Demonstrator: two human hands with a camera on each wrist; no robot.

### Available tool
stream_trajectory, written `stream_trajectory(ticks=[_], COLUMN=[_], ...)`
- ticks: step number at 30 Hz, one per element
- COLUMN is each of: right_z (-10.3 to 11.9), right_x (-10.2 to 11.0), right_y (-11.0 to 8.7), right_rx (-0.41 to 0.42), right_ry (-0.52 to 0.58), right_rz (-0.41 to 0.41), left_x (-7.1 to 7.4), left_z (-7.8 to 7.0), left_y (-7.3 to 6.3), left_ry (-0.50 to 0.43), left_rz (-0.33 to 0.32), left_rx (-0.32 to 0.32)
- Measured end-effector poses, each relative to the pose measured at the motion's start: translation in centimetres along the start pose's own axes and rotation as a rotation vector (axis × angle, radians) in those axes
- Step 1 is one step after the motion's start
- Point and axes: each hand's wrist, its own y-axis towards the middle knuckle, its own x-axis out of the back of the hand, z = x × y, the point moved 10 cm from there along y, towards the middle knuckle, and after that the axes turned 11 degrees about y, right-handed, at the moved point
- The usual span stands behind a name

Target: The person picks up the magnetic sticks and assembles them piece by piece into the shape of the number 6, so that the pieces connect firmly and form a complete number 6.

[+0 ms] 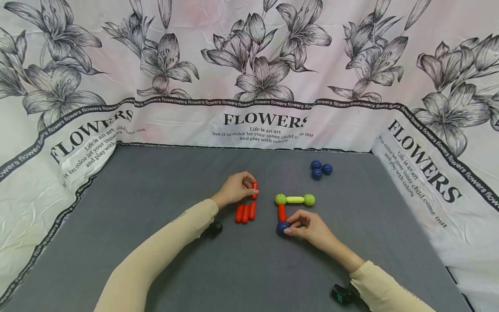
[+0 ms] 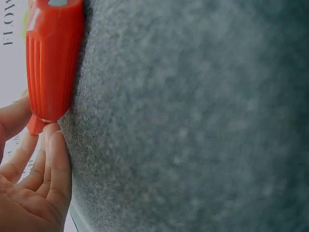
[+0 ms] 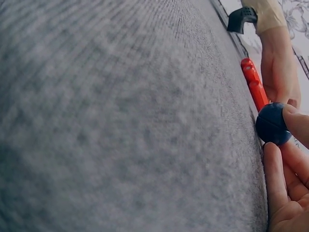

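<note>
My left hand point(image 1: 236, 189) pinches a red rod point(image 1: 254, 190) between thumb and fingers, close over the cloth. Just below it lie three more red rods point(image 1: 245, 213) side by side; one of them fills the top left of the left wrist view. With thumb and fingertips my right hand point(image 1: 310, 229) grips a blue ball point(image 1: 281, 228), also seen held in the right wrist view. From that ball a red connecting rod point(image 1: 282, 212) leads up to a green ball point(image 1: 280, 199). A yellow-green rod point(image 1: 295, 199) joins this to a second green ball point(image 1: 309, 199).
Three loose blue balls point(image 1: 316, 174) sit together farther back on the right. The grey table cloth point(image 1: 187, 173) ends at a flower-printed curtain point(image 1: 269, 125) behind and at both sides. Dark wrist devices point(image 1: 343, 294) hang under both sleeves.
</note>
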Motion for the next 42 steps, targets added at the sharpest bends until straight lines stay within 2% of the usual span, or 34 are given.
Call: stream_trajectory(ticks=[11,26,35,42], right_z=[0.2,0.2,0.2,0.2], right_x=[0.0,0.1,0.0,0.0], right_y=[0.0,0.0,0.0,0.1], right_rx=[0.021,0.034,0.023,0.009], right_ry=[0.018,0.001,-0.005,-0.007], right_rz=[0.01,0.002,0.002,0.005], left_x=[0.2,0.2,0.6,-0.1], left_z=[0.1,-0.1,-1.1,-2.7], left_y=[-0.3,-0.2,-0.7,-1.8], left_ry=[-0.034,-0.078,-0.115,-0.196], left_rz=[-0.034,-0.041,-0.069,-0.039], left_rx=[0.017,0.02,-0.01,-0.022])
